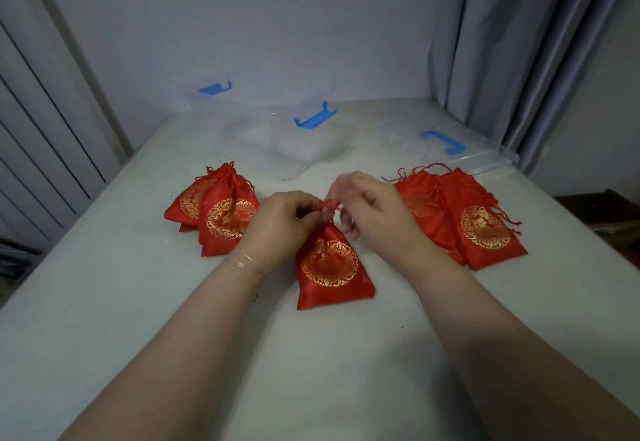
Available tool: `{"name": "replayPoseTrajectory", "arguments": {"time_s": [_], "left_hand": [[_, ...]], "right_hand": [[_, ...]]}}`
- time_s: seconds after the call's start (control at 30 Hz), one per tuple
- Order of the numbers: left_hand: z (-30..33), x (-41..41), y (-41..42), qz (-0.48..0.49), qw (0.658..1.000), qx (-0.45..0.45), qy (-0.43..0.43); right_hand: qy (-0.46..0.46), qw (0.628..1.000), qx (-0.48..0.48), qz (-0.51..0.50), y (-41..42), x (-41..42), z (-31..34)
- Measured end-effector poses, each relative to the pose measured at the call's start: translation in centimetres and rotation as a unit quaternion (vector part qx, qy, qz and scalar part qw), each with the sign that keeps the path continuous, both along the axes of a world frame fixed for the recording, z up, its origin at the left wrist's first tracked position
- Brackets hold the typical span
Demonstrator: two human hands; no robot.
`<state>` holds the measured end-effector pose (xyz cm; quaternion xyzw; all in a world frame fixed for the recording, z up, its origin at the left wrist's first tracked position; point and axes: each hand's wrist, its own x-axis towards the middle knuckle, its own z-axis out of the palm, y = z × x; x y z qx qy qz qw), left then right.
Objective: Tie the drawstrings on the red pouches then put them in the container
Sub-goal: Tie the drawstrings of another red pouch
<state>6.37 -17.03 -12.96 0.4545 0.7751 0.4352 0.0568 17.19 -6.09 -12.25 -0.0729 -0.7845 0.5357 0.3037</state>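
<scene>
The red pouch [334, 267] lies on the table [138, 302]; both hands pinch its gathered neck, left hand [282, 222] gripping, right hand [367, 208] working the drawstring [327, 204]; tying seems underway; next, cinch, then reach the clear container [270, 139] beyond.

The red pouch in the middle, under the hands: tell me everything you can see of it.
The middle pouch is shiny red fabric, satin by the look, with a round gold pattern on its face. It lies flat on the pale table, bottom edge toward the person, body narrowing to a gathered neck. The left hand pinches that bunched neck, and the right hand works the red drawstring at the top. Motion blur hides whether a knot is formed. It touches neither neighbouring pile.
</scene>
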Motion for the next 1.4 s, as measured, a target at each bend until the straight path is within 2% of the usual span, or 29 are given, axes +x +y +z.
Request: {"name": "replayPoseTrajectory", "arguments": {"time_s": [0.07, 0.27, 0.43, 0.6, 0.73, 0.83, 0.97, 1.03, 1.1, 1.2, 1.27, 1.33, 1.4], "left_hand": [[0.2, 0.1, 0.0, -0.001, 1.000, 0.009, -0.024], [0.4, 0.1, -0.2, -0.007, 0.999, 0.027, -0.046], [0.5, 0.4, -0.2, -0.026, 0.994, 0.059, -0.090], [0.7, 0.4, -0.3, -0.020, 0.984, 0.103, -0.142], [0.6, 0.0, -0.2, 0.020, 0.975, 0.100, -0.199], [0.6, 0.0, -0.3, 0.033, 0.965, 0.088, -0.244], [1.0, 0.0, -0.5, 0.037, 0.949, 0.084, -0.301], [1.1, -0.4, -0.6, 0.037, 0.931, 0.103, -0.348], [1.0, -1.0, -0.8, 0.044, 0.924, 0.108, -0.365], [0.8, -1.2, -0.8, 0.043, 0.940, 0.080, -0.327], [1.0, -0.4, -0.8, 0.026, 0.967, 0.057, -0.247], [1.2, 0.1, -0.7, 0.001, 0.983, 0.054, -0.174], [1.2, 0.1, -0.7, -0.027, 0.989, 0.062, -0.134]], "right_hand": [[-0.009, 0.998, -0.052, -0.030, 0.4, 0.1, 0.2], [-0.142, 0.988, 0.043, -0.035, 1.1, -1.0, -1.7], [-0.150, 0.985, 0.049, -0.072, 1.7, -1.1, -1.9], [-0.172, 0.971, 0.132, -0.098, 1.8, -0.6, -1.4], [-0.116, 0.969, 0.131, -0.177, 2.5, -0.1, -0.6], [-0.058, 0.975, 0.087, -0.195, 2.4, -0.3, -0.5], [-0.006, 0.975, 0.084, -0.208, 1.7, -0.2, -0.2], [-0.015, 0.977, 0.100, -0.187, 1.8, 0.3, 0.2], [-0.084, 0.979, 0.136, -0.130, 2.1, 0.5, 0.4], [-0.242, 0.954, 0.178, -0.026, 2.8, 0.6, 0.0], [-0.280, 0.942, 0.183, -0.008, 3.1, 0.6, -0.6], [-0.205, 0.961, 0.183, -0.041, 2.8, 0.6, -0.5], [-0.108, 0.988, 0.106, -0.031, 2.3, 0.6, 0.1]]}}
